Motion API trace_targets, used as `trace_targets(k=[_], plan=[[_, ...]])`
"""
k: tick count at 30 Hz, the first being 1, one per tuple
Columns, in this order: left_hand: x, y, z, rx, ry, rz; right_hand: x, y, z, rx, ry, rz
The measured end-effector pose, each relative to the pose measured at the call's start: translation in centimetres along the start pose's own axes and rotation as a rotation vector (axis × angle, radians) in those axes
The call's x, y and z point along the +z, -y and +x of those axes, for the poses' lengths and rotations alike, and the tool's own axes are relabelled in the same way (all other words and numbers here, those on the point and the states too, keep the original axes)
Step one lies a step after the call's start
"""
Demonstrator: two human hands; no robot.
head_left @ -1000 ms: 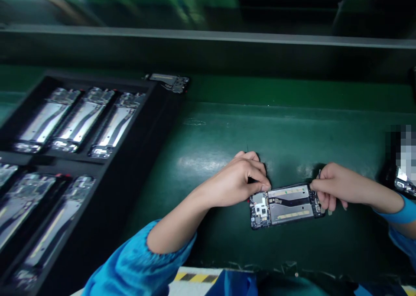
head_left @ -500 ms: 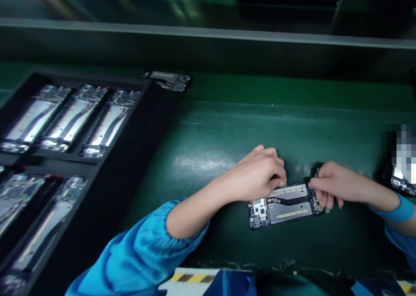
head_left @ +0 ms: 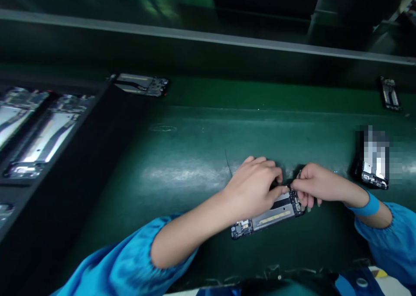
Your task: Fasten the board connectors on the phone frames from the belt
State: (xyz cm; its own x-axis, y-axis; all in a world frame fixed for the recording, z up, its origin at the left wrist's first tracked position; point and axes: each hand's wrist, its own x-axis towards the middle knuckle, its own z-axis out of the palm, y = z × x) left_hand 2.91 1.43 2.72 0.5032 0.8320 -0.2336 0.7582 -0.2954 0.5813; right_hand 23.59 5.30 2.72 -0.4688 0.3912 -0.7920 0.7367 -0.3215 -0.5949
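Head view looks down on a dark green worktop, where an opened phone frame lies flat near the front edge, tilted so its right end sits farther from the person than its left. Its metal midplate and a small circuit board at the left end face up.

The left hand comes in from a blue sleeve and rests over the upper middle of the phone frame, fingers curled, thumb and forefinger pinched together at the frame's upper right corner. The right hand, with a blue cuff at the wrist, meets it at that same corner, its fingertips also closed in a pinch and touching the frame's end. Something small and dark seems to be held between the two pinches, though it is too small to make out. Neither hand lifts the frame; it stays on the worktop.

At the left, a black tray holds several more frames in slots, shiny midplates up, blurred at the edge of the picture. Just behind the tray's far corner lies a single loose frame. Well to the right another phone part lies on the worktop, partly pixelated, and a further small one sits near the far rail.
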Motion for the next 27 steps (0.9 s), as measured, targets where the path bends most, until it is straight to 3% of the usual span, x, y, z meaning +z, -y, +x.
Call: trace_targets(k=[2, 5, 8, 11, 14, 27], plan=[[0.8, -0.1, -1.1, -0.044, -0.040, 0.057, -0.5, -0.4, -0.8, -0.164, -0.058, 0.072], [1.4, -0.3, -1.9, -0.033, -0.066, 0.078, -1.0, -1.2, -2.2, -0.434, -0.376, 0.211], [1.4, -0.5, -1.9, -0.012, -0.090, -0.044, -0.5, -1.6, -2.8, -0.504, -0.626, 0.156], [1.3, -0.7, -1.8, 0.003, -0.173, -0.201, 1.1, -1.5, -2.3, -0.439, -0.529, 0.017], [1.4, -0.9, -1.9, -0.004, -0.272, -0.279, 2.3, -1.4, -1.5, -0.467, -0.421, 0.014], [1.9, -1.3, -1.8, -0.053, -0.374, -0.326, 3.9, -1.5, -0.2, -0.595, -0.531, 0.207]])
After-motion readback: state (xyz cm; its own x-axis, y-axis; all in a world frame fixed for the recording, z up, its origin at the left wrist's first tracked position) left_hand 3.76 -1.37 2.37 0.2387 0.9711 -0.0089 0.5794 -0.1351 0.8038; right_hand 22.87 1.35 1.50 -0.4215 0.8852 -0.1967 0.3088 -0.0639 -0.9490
